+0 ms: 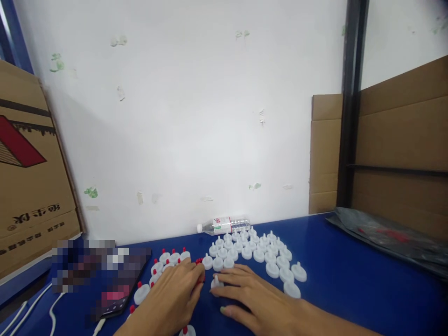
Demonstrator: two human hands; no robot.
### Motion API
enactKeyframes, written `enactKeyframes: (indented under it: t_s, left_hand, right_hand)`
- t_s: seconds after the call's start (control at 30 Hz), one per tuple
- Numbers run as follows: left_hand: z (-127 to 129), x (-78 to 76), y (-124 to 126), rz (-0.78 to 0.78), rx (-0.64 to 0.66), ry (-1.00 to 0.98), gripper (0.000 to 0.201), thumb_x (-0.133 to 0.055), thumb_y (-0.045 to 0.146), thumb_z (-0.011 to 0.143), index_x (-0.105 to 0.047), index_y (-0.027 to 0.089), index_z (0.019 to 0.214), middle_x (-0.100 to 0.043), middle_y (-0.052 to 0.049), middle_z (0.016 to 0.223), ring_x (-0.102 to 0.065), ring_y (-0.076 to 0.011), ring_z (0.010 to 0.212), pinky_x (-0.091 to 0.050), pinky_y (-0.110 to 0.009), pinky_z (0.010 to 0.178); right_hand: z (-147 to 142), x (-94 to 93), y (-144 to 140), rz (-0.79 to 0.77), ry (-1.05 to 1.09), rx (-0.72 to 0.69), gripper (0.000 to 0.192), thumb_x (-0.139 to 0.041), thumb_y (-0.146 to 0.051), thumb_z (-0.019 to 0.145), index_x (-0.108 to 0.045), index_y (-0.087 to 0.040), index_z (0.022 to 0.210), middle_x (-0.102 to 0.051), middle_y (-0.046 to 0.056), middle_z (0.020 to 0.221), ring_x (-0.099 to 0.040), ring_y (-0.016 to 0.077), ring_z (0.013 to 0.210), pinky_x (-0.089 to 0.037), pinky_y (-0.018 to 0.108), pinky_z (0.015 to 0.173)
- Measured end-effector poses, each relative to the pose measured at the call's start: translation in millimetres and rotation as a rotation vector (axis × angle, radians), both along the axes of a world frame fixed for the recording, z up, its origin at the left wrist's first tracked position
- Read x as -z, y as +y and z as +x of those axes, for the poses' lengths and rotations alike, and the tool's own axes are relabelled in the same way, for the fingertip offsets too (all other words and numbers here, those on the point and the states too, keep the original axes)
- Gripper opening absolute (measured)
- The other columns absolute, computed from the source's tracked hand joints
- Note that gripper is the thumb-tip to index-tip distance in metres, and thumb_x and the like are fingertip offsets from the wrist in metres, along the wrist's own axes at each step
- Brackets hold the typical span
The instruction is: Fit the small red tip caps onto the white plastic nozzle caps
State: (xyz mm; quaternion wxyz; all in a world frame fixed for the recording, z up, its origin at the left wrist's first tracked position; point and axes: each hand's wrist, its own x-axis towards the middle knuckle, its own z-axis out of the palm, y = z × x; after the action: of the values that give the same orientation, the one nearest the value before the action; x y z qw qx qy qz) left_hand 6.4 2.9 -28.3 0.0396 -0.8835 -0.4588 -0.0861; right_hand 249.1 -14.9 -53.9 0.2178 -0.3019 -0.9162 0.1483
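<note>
Low in the view, both hands rest on a blue table point(343, 275). My left hand point(175, 294) pinches a small red tip point(200, 280) between its fingertips. My right hand point(252, 294) holds a white round cap point(217, 283) by its edge, right beside the left fingertips. Behind the hands, several white caps without tips point(259, 254) lie in rows. To the left sit several white caps with red tips point(164, 266). A few loose red tips point(199, 260) lie between the two groups.
A clear water bottle point(224, 225) lies on its side against the white wall. A phone point(114, 303) with white cables point(52, 310) sits at the left. Cardboard boxes point(31, 186) stand left and right. A dark plastic bag point(392, 238) lies at the right.
</note>
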Motion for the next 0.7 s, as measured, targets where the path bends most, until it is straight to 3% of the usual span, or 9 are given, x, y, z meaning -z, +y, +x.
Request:
enactKeyframes:
  t_s: [0.2,0.43,0.57,0.7]
  left_hand:
    - [5.7,9.9,6.4,0.03,0.13,-0.024,0.025,-0.046,0.011,0.1,-0.064,0.027,0.108,-0.066,-0.003,0.106,-0.065,-0.0208,0.093,-0.044,-0.029,0.074]
    - [14.7,19.2,6.8,0.082,0.24,-0.006,0.026,-0.051,0.008,0.097,-0.069,0.027,0.098,-0.065,-0.002,0.098,-0.065,-0.0164,0.079,-0.039,-0.025,0.063]
    - [14.7,24.8,12.6,0.088,0.237,0.031,0.026,-0.057,0.004,0.093,-0.07,0.026,0.096,-0.067,-0.001,0.095,-0.065,-0.0166,0.076,-0.038,-0.024,0.06]
    - [13.8,21.7,13.1,0.08,0.219,0.032,0.024,-0.059,0.005,0.093,-0.071,0.025,0.097,-0.069,-0.001,0.096,-0.067,-0.0164,0.076,-0.041,-0.024,0.06]
  right_hand:
    - [-2.7,6.2,0.7,0.08,0.061,-0.031,0.035,-0.054,-0.029,0.103,-0.058,-0.026,0.137,-0.066,0.005,0.132,-0.058,0.0193,0.125,-0.036,0.034,0.112]
    - [-1.2,17.6,1.1,0.084,0.044,0.063,0.033,-0.069,-0.043,0.094,-0.064,-0.026,0.122,-0.067,0.003,0.121,-0.064,0.0208,0.11,-0.046,0.031,0.102]
    - [-1.6,14.2,-0.1,0.103,0.016,0.032,0.017,-0.059,-0.033,0.1,-0.064,-0.025,0.114,-0.067,0.002,0.113,-0.067,0.0161,0.098,-0.05,0.024,0.091]
    - [-0.9,10.8,-2.2,0.1,0.034,0.022,0.016,-0.051,-0.022,0.102,-0.06,-0.024,0.115,-0.067,0.002,0.115,-0.065,0.0157,0.105,-0.047,0.024,0.096]
